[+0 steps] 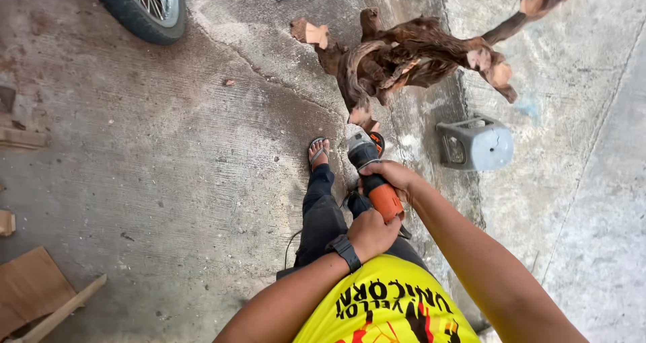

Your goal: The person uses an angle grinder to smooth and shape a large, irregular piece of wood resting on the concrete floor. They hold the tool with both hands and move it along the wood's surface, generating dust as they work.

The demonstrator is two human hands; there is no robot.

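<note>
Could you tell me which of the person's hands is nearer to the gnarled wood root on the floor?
The right hand, gripping the angle grinder near its head, just below the wood root. The left hand holds the grinder's rear end, farther back toward the body.

The person wears a bright yellow shirt (387, 313) with black lettering and a red and black print on the front. A dark wristband, perhaps a watch (345, 251), circles the left wrist. Dark trousers (321, 215) cover the legs, and a grey-strapped sandal (318, 150) is on the foot. Both forearms are bare.
</note>
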